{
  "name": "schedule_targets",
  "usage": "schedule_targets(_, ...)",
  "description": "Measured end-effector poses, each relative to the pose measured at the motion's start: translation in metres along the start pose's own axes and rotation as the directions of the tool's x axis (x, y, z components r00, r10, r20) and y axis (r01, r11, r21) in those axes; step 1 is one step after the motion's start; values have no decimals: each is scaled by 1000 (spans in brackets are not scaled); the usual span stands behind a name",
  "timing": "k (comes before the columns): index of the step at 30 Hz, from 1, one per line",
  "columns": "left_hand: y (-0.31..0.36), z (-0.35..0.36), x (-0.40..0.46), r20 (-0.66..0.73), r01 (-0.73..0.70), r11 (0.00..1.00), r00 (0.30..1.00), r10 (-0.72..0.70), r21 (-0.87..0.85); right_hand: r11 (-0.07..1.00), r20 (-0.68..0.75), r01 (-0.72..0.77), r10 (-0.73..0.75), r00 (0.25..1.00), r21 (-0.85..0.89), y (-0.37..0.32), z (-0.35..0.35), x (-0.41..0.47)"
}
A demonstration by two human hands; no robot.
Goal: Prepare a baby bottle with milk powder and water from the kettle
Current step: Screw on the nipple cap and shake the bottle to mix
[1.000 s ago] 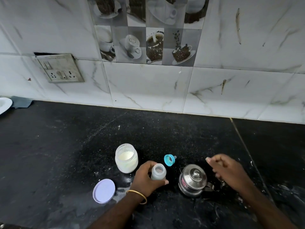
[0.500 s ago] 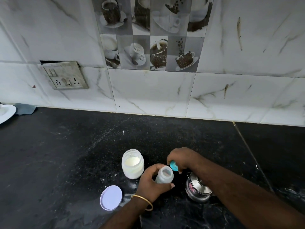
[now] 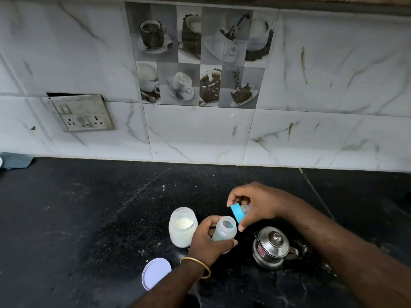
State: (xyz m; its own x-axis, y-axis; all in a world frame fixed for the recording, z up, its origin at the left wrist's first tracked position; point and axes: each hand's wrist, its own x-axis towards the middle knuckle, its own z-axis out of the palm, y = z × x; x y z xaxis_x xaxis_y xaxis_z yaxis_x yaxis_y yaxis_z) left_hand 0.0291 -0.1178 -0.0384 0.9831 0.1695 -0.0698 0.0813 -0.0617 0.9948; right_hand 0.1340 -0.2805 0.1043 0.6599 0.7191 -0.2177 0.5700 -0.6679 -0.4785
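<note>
My left hand (image 3: 209, 238) grips the translucent baby bottle (image 3: 225, 230), its open mouth tilted toward the upper right. My right hand (image 3: 260, 203) holds the blue bottle cap with its clear teat (image 3: 238, 212) just above and right of the bottle's mouth, not touching it. An open glass jar of white milk powder (image 3: 182, 226) stands directly left of the bottle. The small steel kettle (image 3: 272, 247), lid on, sits on the counter under my right forearm.
The jar's pale round lid (image 3: 155, 273) lies on the black counter (image 3: 89, 218) near my left wrist. A socket plate (image 3: 81, 113) hangs on the tiled wall. A grey cloth (image 3: 15, 160) lies at the far left.
My right hand moved from beside the kettle to the blue cap, picked it up off the counter and lifted it over the bottle. The left hand tilted the bottle slightly.
</note>
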Motion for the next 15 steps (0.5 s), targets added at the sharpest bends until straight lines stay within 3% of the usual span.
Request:
schedule_targets(4, 5, -1, 0, 57, -21, 999, 998, 23, -37, 984, 97, 77, -61, 993, -162, -31, -2, -8)
schedule_targets(8, 8, -5, -1, 118, -26, 997, 992, 34, -70, 919, 135, 65, -13, 991, -388, -56, 4, -11)
schedule_targets(15, 9, -16, 0, 148, -37, 996, 988, 49, -82, 915, 170, 91, -25, 985, -394, -69, 3, -12)
